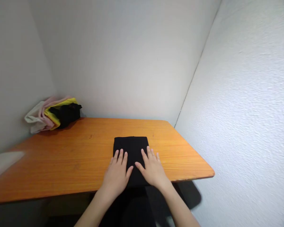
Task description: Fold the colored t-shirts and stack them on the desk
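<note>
Orange wooden table [73,157], its left end cut off by the frame, with white walls closing it in from 9 through 3 o'clock. At 10 o'clock from my hands, in the far corner, lies a heap of clothes [53,114] in white, pink, yellow and black, too crumpled to tell one piece from another. The folded black cloth [131,146] lies at the table's near edge. My left hand [117,176] and right hand [152,168] lie flat on its 6 o'clock half, fingers spread and gripping nothing, hiding its near hem, which merges with the darkness below.
</note>
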A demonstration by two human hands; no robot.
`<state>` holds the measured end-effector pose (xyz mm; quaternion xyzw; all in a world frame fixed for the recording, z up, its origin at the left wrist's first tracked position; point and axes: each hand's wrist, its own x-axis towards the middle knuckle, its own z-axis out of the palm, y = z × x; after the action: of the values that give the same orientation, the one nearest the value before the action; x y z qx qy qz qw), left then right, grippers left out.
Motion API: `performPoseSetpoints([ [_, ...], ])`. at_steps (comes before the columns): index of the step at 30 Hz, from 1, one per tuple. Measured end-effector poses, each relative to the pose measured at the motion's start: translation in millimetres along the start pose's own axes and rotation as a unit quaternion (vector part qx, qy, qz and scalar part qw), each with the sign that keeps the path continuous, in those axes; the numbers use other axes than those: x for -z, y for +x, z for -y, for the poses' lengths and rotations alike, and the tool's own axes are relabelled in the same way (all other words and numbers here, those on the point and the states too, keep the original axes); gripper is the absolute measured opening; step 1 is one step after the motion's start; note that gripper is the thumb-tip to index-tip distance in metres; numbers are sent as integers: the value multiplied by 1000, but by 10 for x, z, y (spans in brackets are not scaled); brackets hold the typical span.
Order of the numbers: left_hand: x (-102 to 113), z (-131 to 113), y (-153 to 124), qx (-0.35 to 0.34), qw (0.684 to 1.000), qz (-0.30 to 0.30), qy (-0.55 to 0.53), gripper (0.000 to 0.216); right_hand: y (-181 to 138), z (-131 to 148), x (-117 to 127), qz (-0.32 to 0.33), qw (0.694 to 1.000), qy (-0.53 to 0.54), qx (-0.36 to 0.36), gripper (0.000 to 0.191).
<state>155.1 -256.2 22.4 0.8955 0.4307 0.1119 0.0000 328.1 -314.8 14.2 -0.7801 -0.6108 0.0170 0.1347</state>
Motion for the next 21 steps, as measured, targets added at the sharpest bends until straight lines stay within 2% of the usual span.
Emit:
performPoseSetpoints([
  [4,-162,-785,391,-35,999,-9,-39,63,-77,-875,205,2,995,-43,-89,69],
  [7,-224,-1425,623,-59,992,12,-111,61,-118,-1547,363,2,985,-67,-161,62],
  [12,-18,-2672,821,-121,971,46,-202,63,-197,-2467,475,-6,968,-75,-240,60],
  [14,46,-3056,894,-131,968,57,-206,63,-250,-2764,457,-16,974,-43,-220,64],
  [15,31,-3163,935,-128,968,68,-207,63,-279,-2891,439,-21,982,-15,-187,67],
  [17,-115,-3175,1005,-95,966,104,-216,63,-318,-3071,390,-28,995,53,-85,72],
  [19,-381,-2978,1029,-75,963,89,-242,60,-296,-3094,327,-59,993,102,-11,70],
  [20,-530,-2851,1023,-68,963,75,-250,62,-256,-3027,292,-93,986,138,-6,71],
  [21,-672,-2730,1011,-55,964,62,-251,69,-198,-2907,258,-156,970,183,-17,74],
])
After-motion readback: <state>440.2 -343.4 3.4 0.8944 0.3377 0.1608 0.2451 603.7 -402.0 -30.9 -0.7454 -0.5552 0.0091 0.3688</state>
